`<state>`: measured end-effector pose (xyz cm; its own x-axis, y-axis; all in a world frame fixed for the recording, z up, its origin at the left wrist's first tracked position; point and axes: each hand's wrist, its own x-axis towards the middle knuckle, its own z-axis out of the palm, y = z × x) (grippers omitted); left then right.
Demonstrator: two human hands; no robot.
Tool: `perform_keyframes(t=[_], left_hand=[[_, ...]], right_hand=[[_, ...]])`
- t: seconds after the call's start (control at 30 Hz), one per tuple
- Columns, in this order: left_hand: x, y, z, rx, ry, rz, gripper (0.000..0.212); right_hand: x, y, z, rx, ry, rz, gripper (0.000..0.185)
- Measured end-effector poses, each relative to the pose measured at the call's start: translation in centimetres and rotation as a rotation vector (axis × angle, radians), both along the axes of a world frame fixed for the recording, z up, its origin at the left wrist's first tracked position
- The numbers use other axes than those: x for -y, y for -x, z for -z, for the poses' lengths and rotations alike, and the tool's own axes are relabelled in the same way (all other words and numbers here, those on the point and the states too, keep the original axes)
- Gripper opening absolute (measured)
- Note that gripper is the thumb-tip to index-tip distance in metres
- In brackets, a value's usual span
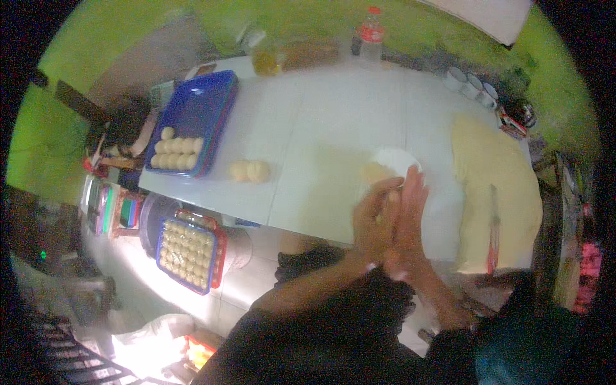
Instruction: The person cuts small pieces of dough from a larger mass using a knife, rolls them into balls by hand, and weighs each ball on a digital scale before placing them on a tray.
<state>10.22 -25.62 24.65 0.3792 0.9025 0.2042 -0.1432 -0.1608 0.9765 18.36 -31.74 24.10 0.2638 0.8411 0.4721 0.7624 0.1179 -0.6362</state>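
My left hand [373, 219] and my right hand [409, 211] are pressed together, palm to palm, over the front of the white table [327, 120]. Whatever lies between the palms is hidden by the fingers. Just beyond the fingertips is a small white dish [398, 160], with a yellowish piece of dough [375, 172] at its left side. To the right of my hands a large flat sheet of dough [500, 168] covers the table's end. A knife with a red handle [492, 257] lies on it. Two dough balls [249, 171] rest to the left.
A blue plastic tray [199, 101] at the table's left end holds several dough balls [175, 154]. Below the table edge stands another tray filled with balls [186, 252]. At the back are a bottle with a red cap [371, 36] and several white cups [471, 86].
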Motion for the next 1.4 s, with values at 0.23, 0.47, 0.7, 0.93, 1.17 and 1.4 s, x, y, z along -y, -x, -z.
perform_keyframes(t=[0.23, 0.47, 0.7, 0.93, 1.17, 1.4], left_hand=[[-15.9, 14.8, 5.0, -1.247, -0.791, -0.038, 0.066], [-17.2, 15.2, 4.0, -1.374, -0.843, 0.158, 0.067], [-10.3, -7.0, 1.0, -0.648, -0.609, 0.292, 0.055], [-3.9, -24.9, 8.0, -1.023, -0.540, 0.268, 0.075], [-2.9, -22.0, 7.6, -0.677, -0.496, 0.311, 0.044], [-4.6, -11.3, -1.8, -0.193, -0.112, 0.314, 0.024]], right_hand=[[2.9, -9.9, -2.3, 0.301, 0.118, 0.626, 0.048], [12.1, -20.1, 3.6, 0.323, 0.452, 0.579, 0.031], [12.0, -18.6, 0.6, 0.343, 0.755, 0.548, 0.030], [11.5, -17.0, -0.6, 0.012, 0.426, 0.713, 0.020], [2.8, -21.4, -0.7, 0.253, 0.454, 0.429, 0.023], [8.8, -19.5, -1.9, 0.408, 0.840, 0.183, 0.034]])
